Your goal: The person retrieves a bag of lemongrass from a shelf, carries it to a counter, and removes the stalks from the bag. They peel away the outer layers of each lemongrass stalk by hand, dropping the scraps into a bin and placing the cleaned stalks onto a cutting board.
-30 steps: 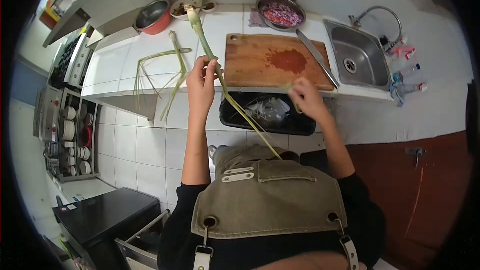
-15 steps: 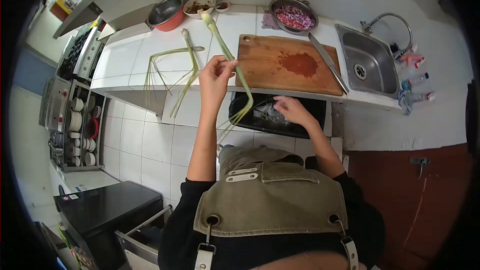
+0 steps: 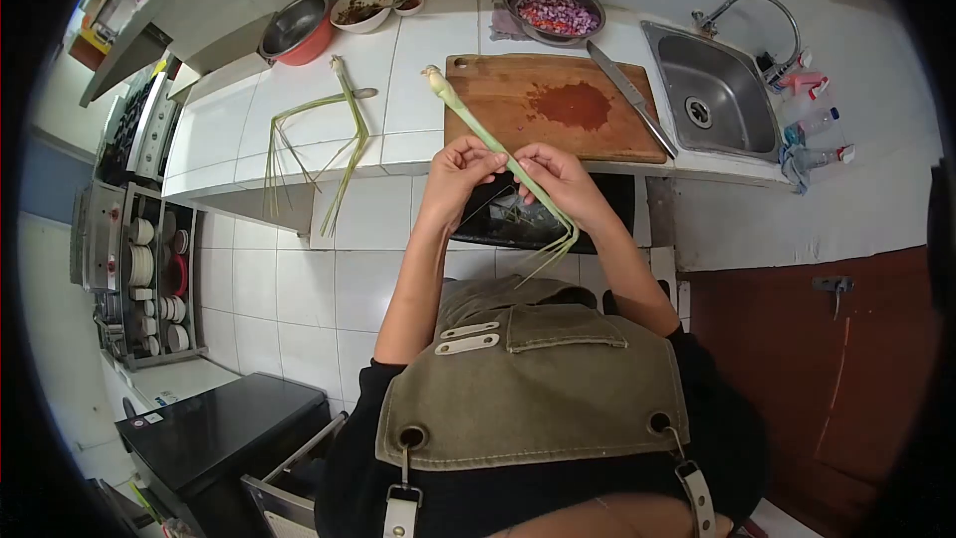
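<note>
A lemongrass stalk (image 3: 466, 120) slants in front of me, its pale bulb end over the left edge of the cutting board (image 3: 498, 80) and its leafy tips bent down toward my apron. My left hand (image 3: 463, 174) is closed around its middle. Just to the right, my right hand (image 3: 560, 184) pinches the same stalk with thumb and fingers. Below both hands a black-lined bin (image 3: 607, 214) holds scraps and clear plastic. More lemongrass (image 3: 349, 120) lies on the white tiled counter at the left, its leaves hanging over the front edge.
A knife (image 3: 632, 100) rests on the board's right side, beside a wet reddish patch. Behind stands a metal bowl (image 3: 554, 10) of chopped purple onion. The sink (image 3: 712, 90) is at the right; a red-sided bowl (image 3: 299, 30) and a white bowl (image 3: 361, 10) stand at the back left.
My right hand has come up from above the bin and now grips the stalk beside my left hand. The stalk's leafy end has swung to the right.
</note>
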Available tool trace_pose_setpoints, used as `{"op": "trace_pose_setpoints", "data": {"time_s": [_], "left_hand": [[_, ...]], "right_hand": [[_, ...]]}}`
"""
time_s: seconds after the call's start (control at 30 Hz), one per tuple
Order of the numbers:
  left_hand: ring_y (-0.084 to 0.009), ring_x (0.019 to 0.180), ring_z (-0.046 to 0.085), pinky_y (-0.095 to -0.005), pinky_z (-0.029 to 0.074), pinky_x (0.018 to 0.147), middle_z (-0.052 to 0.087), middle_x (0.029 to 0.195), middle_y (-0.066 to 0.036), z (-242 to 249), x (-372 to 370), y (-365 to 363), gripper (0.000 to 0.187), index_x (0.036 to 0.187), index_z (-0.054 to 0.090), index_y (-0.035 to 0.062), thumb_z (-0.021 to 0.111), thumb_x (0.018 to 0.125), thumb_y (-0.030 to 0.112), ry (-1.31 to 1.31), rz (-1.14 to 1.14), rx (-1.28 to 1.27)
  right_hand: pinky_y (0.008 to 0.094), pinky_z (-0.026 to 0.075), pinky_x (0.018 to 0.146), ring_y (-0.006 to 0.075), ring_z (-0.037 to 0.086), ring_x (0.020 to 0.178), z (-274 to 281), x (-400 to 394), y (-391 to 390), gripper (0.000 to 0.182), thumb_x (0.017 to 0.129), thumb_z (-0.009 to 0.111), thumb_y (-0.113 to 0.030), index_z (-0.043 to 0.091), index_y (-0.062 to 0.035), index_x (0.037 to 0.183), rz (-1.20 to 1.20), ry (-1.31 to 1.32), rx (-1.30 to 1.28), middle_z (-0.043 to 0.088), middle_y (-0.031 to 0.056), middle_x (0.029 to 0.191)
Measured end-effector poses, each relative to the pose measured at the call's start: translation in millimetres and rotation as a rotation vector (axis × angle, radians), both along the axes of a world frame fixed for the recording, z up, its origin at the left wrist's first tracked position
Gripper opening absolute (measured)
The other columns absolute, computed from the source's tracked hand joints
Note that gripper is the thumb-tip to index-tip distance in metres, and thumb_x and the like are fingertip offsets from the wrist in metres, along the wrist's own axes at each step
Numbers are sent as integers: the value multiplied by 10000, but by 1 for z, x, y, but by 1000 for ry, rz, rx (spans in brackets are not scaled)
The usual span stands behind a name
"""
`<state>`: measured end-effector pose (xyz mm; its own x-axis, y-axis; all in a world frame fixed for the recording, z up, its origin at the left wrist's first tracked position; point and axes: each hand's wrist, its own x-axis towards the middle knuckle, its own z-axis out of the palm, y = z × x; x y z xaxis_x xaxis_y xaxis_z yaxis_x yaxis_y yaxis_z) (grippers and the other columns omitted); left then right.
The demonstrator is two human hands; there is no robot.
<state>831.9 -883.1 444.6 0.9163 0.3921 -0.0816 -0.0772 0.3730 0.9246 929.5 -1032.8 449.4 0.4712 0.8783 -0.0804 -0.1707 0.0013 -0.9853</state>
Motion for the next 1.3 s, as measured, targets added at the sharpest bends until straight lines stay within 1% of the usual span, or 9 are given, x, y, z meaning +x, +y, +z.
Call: {"op": "trace_pose_setpoints", "data": {"time_s": [0.27, 0.33, 0.4, 0.67, 0.73, 0.87, 1.07, 1.13, 1.3], "left_hand": [[-36, 645, 538, -159, 420, 582, 606, 711, 4, -5, -4, 0, 138, 770, 550, 81, 684, 762, 49, 28, -67, 47], [-52, 659, 558, -172, 435, 586, 618, 744, -22, -3, -6, -2, 134, 773, 539, 45, 663, 763, -7, -76, -196, 43], [-52, 667, 560, -175, 442, 599, 616, 760, -19, 0, -8, -4, 139, 786, 537, 44, 662, 762, -12, -72, -221, 26], [-61, 749, 558, -212, 469, 714, 593, 816, 4, -6, -5, -10, 143, 885, 544, 57, 637, 784, 17, -32, -344, 109], [-80, 808, 545, -248, 451, 755, 567, 866, -15, 1, -2, -15, 100, 908, 531, 65, 586, 838, 110, -65, -311, -186], [-120, 769, 511, -270, 451, 733, 460, 815, -11, 4, 9, -15, 145, 907, 461, 80, 530, 898, 207, -188, -152, -246], [-70, 768, 489, -231, 441, 689, 487, 852, 3, 21, 5, -12, 190, 928, 444, 79, 596, 862, 172, 66, -138, 112], [-70, 797, 499, -213, 442, 724, 505, 888, -5, 14, 5, -5, 183, 946, 443, 74, 593, 855, 126, -12, -287, 174], [-104, 894, 529, -225, 425, 814, 524, 942, -32, 19, 1, -11, 180, 1001, 433, 92, 556, 869, 92, -184, -371, 213]], "right_hand": [[186, 429, 617, 42, 493, 678, -4, -3, -9, 172, 923, 480, -173, 568, -38, 984, -8, 33, -107, 540, -21, 819], [184, 409, 636, 35, 479, 711, -4, -5, -12, 171, 921, 481, -179, 576, -43, 961, 23, 274, -85, 530, -27, 809], [191, 409, 646, 38, 476, 729, -4, -3, -16, 167, 923, 475, -174, 574, -40, 937, 89, 314, -73, 524, -27, 802], [209, 407, 587, 56, 482, 660, -1, -2, -28, 122, 900, 489, -142, 538, -30, 905, 151, 17, -129, 528, -14, 758], [206, 405, 571, 54, 482, 643, 2, -2, -30, 114, 895, 493, -134, 525, -24, 900, 150, -61, -140, 528, -11, 746], [189, 372, 530, 38, 457, 614, 5, -10, -36, 87, 889, 499, -107, 471, -25, 888, 110, -95, -176, 503, -16, 714], [196, 338, 514, 38, 423, 595, 0, -18, -44, 71, 884, 498, -69, 450, -18, 874, -146, -373, -13, 460, -17, 683], [200, 343, 516, 38, 422, 591, 8, -22, -49, 68, 884, 494, -62, 450, -13, 868, -153, -379, -40, 465, -13, 675], [204, 366, 530, 46, 442, 601, 6, -26, -53, 75, 886, 490, -70, 466, -10, 925, -150, -337, -35, 495, 3, 690]]}}
